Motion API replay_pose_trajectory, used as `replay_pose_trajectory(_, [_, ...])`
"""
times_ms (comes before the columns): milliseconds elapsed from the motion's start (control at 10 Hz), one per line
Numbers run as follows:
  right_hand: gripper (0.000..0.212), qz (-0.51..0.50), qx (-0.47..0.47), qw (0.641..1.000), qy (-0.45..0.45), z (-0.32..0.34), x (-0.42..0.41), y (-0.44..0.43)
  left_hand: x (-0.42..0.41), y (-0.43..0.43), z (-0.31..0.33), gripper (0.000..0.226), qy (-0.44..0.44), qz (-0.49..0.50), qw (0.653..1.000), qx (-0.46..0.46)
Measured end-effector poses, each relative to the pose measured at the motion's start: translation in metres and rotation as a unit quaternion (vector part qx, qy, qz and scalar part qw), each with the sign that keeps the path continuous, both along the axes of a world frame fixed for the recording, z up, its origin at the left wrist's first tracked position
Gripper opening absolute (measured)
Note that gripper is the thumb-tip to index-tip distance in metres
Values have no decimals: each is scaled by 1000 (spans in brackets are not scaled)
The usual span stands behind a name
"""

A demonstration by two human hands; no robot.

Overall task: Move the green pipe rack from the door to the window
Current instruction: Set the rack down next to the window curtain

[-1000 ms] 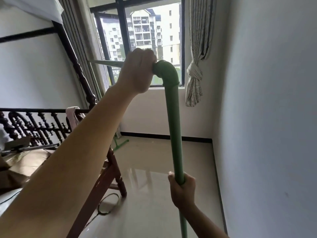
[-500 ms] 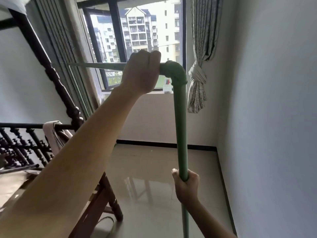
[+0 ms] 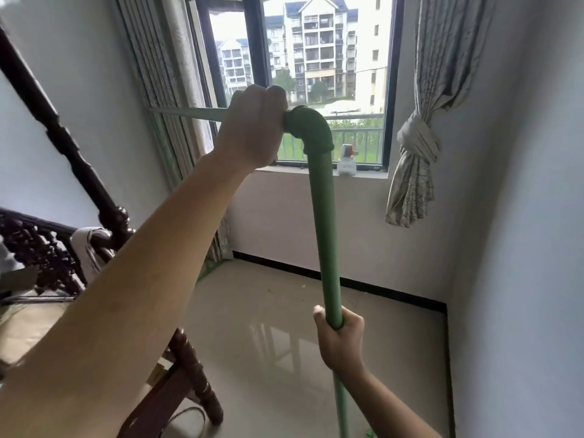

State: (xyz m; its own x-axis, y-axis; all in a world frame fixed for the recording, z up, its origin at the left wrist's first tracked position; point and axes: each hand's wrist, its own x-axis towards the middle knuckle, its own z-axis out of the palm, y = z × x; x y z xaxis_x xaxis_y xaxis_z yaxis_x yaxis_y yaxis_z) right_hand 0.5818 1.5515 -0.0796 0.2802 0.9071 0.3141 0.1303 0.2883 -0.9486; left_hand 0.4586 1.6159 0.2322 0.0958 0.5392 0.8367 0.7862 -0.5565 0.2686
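Note:
The green pipe rack [image 3: 325, 222] stands in front of me: an upright post, an elbow joint at its top, and a horizontal top bar running left toward the curtain. My left hand [image 3: 252, 128] is closed around the top bar right beside the elbow. Lower down, my right hand [image 3: 339, 338] grips the upright post. The rack's far leg shows faintly along the left curtain, with a green foot on the floor by the wall. The window [image 3: 316, 74] is straight ahead, close behind the rack.
A dark carved wooden bed frame [image 3: 63, 147] with a post and railing fills the left side. Knotted curtain [image 3: 417, 143] hangs right of the window. A small white container [image 3: 346, 161] sits on the sill. White wall [image 3: 521, 216] close on the right; glossy tiled floor [image 3: 268, 343] below.
The window and its wall have come closer and larger, and the bed frame has slid left and back. Both hands keep the same grips on the rack.

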Motion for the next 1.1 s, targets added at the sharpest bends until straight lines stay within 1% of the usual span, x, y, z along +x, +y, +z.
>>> replay_pose_trajectory(100, [52, -9, -5, 1000, 4, 0, 20, 42, 17, 43, 2, 34, 11, -17, 999, 36])
replay_pose_trajectory(300, [52, -54, -24, 998, 3, 3, 36, 130, 37, 113, 3, 31, 93, -5, 994, 62])
replay_pose_trajectory(400, [54, -71, -36, 997, 8, 5, 38, 171, 43, 156, 3, 30, 87, -21, 995, 41])
replay_pose_trajectory(500, [52, -96, -47, 994, 10, 4, 44, 212, 50, 197, 0, 45, 56, -24, 998, 23])
replay_pose_trajectory(600, [51, -117, -58, 991, -3, 4, 54, 248, 59, 235, -1, 53, 37, -29, 998, 32])
replay_pose_trajectory(700, [53, -136, -58, 989, 3, 2, 78, 305, 86, 295, -4, 56, 27, -42, 999, 16])
replay_pose_trajectory(800, [56, -138, -55, 989, -9, 5, 91, 319, 92, 307, -8, 56, 45, -61, 996, 45])
replay_pose_trajectory(900, [59, -128, -55, 990, 5, 0, 126, 359, 127, 351, -13, 54, 47, -59, 995, 62])
replay_pose_trajectory(1000, [61, -124, -34, 992, -3, -2, 165, 403, 166, 392, -19, 52, 46, -43, 995, 83])
replay_pose_trajectory(1100, [60, -109, -36, 993, 1, 1, 205, 445, 205, 430, -18, 52, 35, -39, 995, 90])
